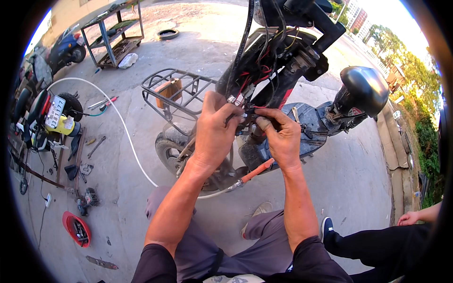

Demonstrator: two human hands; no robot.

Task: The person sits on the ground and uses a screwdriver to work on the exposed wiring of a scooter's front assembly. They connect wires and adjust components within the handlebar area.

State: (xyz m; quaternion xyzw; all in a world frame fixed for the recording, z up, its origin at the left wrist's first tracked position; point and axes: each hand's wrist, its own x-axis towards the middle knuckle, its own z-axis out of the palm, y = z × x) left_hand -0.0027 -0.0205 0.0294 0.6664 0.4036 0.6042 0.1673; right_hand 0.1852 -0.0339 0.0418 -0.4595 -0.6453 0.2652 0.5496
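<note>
In front of me stands a partly opened electric scooter (278,61), its black, red and yellow wires (245,85) hanging exposed. My left hand (214,129) is closed, thumb and fingers pinching the wiring near a small pale connector (231,99). Close beside it, my right hand (283,137) pinches dark wires of the same bundle. The fingertips nearly meet, and the exact ends between them are too small to make out. Below my hands, an orange-handled tool (257,171) on a pale hose (125,127) rests against the scooter's lower side.
A wire rack (177,89) holds an orange block (168,92). On the left are parked scooters (54,108), a wrench (96,146), a red helmet-like bowl (76,229) with parts, and a metal shelf cart (113,35). Another person's leg (377,243) and hand (408,218) show at right.
</note>
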